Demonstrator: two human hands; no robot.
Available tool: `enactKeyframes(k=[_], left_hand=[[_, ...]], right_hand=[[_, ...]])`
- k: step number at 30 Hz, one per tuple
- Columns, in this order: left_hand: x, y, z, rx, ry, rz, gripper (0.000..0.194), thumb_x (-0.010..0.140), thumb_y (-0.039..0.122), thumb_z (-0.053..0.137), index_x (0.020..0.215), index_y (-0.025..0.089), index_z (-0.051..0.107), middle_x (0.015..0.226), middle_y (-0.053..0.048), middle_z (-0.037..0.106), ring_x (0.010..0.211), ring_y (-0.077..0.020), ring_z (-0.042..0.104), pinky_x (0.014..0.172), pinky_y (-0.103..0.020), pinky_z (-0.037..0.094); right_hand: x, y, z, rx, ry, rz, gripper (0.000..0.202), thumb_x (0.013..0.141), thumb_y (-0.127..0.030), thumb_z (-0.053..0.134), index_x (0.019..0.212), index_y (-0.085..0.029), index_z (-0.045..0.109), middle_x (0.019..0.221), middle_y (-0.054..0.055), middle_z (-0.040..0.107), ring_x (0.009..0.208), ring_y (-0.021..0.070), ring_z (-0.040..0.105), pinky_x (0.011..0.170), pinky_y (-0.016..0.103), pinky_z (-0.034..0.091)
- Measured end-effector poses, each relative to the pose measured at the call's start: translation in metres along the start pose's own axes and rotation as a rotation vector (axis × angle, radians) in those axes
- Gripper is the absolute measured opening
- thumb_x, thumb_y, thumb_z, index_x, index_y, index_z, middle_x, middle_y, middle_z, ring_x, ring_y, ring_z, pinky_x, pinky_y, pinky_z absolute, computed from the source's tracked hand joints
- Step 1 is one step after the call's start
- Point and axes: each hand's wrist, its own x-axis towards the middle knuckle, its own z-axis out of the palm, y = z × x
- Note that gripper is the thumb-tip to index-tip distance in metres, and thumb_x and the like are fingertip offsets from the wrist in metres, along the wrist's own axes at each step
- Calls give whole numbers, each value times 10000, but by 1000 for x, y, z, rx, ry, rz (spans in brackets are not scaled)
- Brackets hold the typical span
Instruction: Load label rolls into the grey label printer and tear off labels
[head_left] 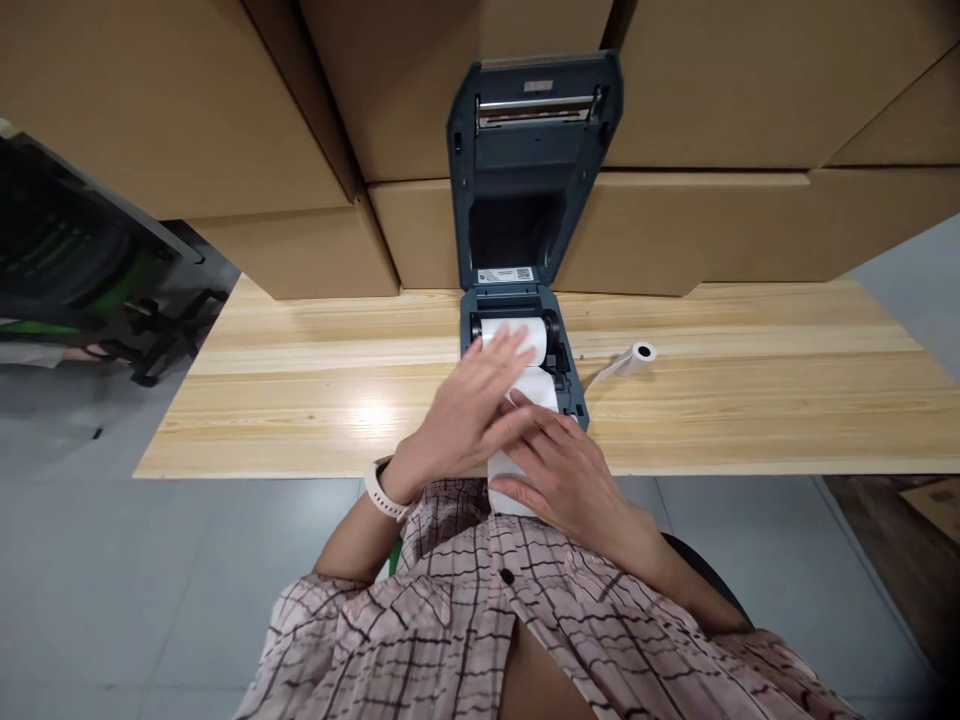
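A dark blue-grey label printer [574,385] stands on the table with its lid [517,170] raised. Inside its base sits a white paper roll [491,328], and a paper strip [510,495] runs from it toward me past the table's front edge. My left hand [469,405] is stretched out flat over the roll, its fingertips slightly blurred. Lower down, my right hand [559,465] lies with fingers extended across the strip at the printer's front. The hands overlap, and the printer's front is mostly hidden under them. Whether the left fingers touch the roll I cannot tell.
A small white paper roll [641,352] with a loose tail lies right of the printer on the wooden table [772,390]. Stacked cardboard boxes [690,230] form a wall behind. A chair base [161,335] is on the floor at left.
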Motion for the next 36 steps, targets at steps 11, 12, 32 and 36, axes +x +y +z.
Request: enactKeyframes(k=[11, 12, 32, 36], left_hand=[[6, 18, -2, 101, -342, 16, 646, 1130, 593, 370, 1584, 163, 533, 1683, -152, 532, 1633, -281, 429, 1387, -589, 254], [6, 18, -1, 109, -338, 20, 637, 1130, 584, 376, 1581, 163, 535, 1682, -152, 534, 1632, -283, 431, 1386, -590, 260], [-18, 45, 42, 0, 363, 98, 319, 1046, 161, 548, 1319, 152, 712, 1154, -96, 848, 1157, -229, 811, 999, -396, 702], [4, 16, -10, 43, 731, 193, 308, 1095, 121, 501, 1255, 234, 739, 987, 28, 821, 881, -102, 787, 757, -259, 691]], right_hand=[[-4, 10, -1, 120, 33, -27, 288, 1058, -381, 652, 1217, -158, 743, 1308, 153, 764, 1304, 316, 668, 1030, 509, 634], [-5, 11, 0, 127, 38, -26, 291, 1058, -376, 651, 1227, -155, 736, 1311, 157, 761, 1306, 319, 665, 1028, 515, 635], [-13, 10, 0, 280, 92, -13, 200, 1068, -236, 588, 1214, -202, 720, 1114, 85, 806, 1138, 256, 707, 1071, 479, 563], [-19, 3, -4, 214, 62, -34, 352, 1099, -303, 581, 1426, -191, 650, 1493, 94, 714, 1474, 242, 594, 1226, 474, 491]])
